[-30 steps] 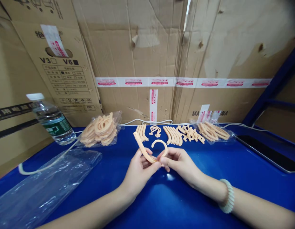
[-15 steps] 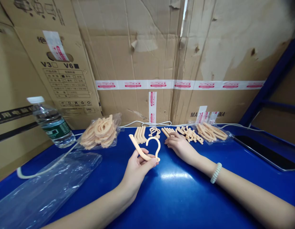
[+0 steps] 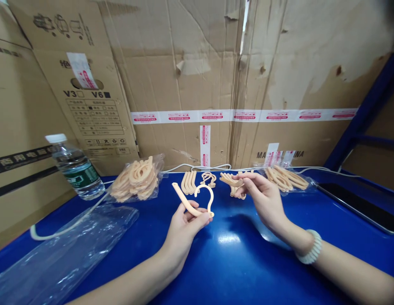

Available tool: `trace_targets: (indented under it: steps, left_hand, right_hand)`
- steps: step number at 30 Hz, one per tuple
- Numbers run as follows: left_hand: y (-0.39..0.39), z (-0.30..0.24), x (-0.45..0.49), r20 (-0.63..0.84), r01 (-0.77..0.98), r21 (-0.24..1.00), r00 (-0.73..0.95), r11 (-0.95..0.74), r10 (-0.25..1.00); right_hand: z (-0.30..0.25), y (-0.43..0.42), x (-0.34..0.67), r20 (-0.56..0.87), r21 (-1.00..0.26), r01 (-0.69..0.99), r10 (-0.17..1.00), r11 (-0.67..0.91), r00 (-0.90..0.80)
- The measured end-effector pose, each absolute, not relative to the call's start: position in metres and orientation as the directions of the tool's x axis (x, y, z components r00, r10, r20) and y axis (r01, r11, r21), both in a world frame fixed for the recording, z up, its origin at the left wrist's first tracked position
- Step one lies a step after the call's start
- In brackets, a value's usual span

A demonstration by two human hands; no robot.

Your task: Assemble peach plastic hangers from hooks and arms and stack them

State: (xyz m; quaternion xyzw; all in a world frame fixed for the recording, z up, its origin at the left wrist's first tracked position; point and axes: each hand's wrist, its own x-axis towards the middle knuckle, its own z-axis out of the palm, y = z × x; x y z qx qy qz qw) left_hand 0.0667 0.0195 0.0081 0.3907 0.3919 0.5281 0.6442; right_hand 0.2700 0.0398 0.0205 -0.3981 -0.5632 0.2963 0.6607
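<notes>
My left hand (image 3: 188,224) is closed on a beige plastic hanger arm (image 3: 181,195) with a curved hanger hook (image 3: 210,194) at its end, where thumb and fingertips pinch the two together. To the right, my right hand (image 3: 263,197) pinches another beige hanger arm (image 3: 232,182), raised above the table and pointing left. Behind it lie more hanger arms (image 3: 227,175) in a row, partly hidden by the fingers. Farther left on the table are a row of curved arms (image 3: 189,183) and a small group of hooks (image 3: 208,178).
A clear bag of beige parts (image 3: 136,180) sits left, another bag (image 3: 285,178) right. A water bottle (image 3: 77,169), an empty plastic bag (image 3: 72,245) and a white cable (image 3: 66,228) are at the left. A black phone (image 3: 359,206) lies right. Cardboard (image 3: 184,93) walls the back.
My right hand has lifted off the row of parts and come nearer, now with a hanger arm in its fingers. The left hand keeps its hold, nearly still. The view has shifted slightly.
</notes>
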Motion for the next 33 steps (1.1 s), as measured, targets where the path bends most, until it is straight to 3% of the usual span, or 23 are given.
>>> trace_targets:
  steps: [4,8,19,27,30,33]
  left_hand:
    - [0.019,0.009,0.067,-0.090,-0.379,0.916,0.129,0.133,0.988]
    - [0.019,0.007,0.066,-0.075,-0.385,0.915,0.137,0.123,0.988]
    - [0.019,0.007,0.065,-0.063,-0.383,0.916,0.151,0.117,0.987]
    - [0.020,0.004,0.064,-0.059,-0.385,0.915,0.166,0.120,0.984]
    - [0.020,0.004,0.064,-0.045,-0.395,0.911,0.186,0.116,0.982]
    - [0.020,0.003,0.063,-0.035,-0.394,0.913,0.197,0.111,0.980]
  right_hand:
    - [0.025,0.025,0.262,0.358,-0.883,-0.244,0.912,0.400,0.200]
    - [0.021,0.020,0.258,0.259,-0.891,-0.331,0.947,0.311,0.192]
    - [0.019,0.018,0.255,0.114,-0.913,-0.371,0.980,0.167,0.161]
    - [0.012,0.018,0.251,0.209,-0.958,-0.198,0.978,0.208,0.015]
    - [0.005,0.020,0.252,0.230,-0.954,-0.194,0.973,0.230,0.020]
    - [0.004,0.022,0.253,0.158,-0.952,-0.258,0.987,0.162,0.037]
